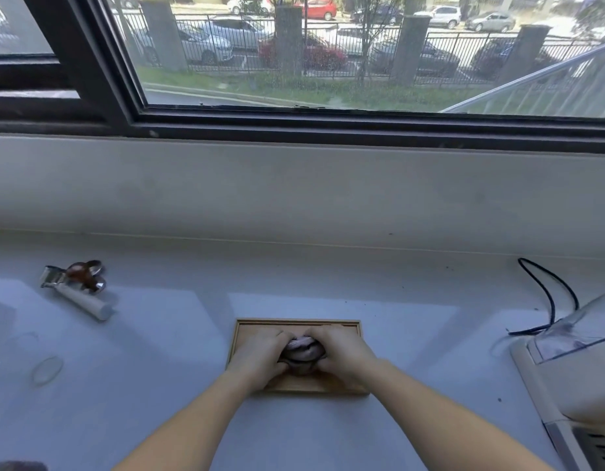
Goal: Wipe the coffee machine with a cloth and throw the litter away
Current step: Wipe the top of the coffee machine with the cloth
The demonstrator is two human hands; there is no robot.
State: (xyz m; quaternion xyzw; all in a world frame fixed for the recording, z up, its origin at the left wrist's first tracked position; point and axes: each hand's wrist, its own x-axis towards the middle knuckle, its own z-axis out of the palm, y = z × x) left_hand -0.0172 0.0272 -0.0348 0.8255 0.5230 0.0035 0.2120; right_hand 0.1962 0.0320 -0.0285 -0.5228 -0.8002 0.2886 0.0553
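A small grey cloth (303,351) is bunched up over a wooden tray (296,323) on the white counter, straight ahead of me. My left hand (258,358) and my right hand (341,353) both clutch the cloth from either side, fingers curled around it, so most of it is hidden. The cream-coloured coffee machine (573,375) stands at the right edge of the view, only partly visible, with a clear plastic part on top.
A portafilter with a pale handle (80,294) and a brown tamper (85,275) lie at the left. A clear round lid (46,369) sits near the left front. A black cable (549,300) loops behind the machine. Window sill and wall run along the back.
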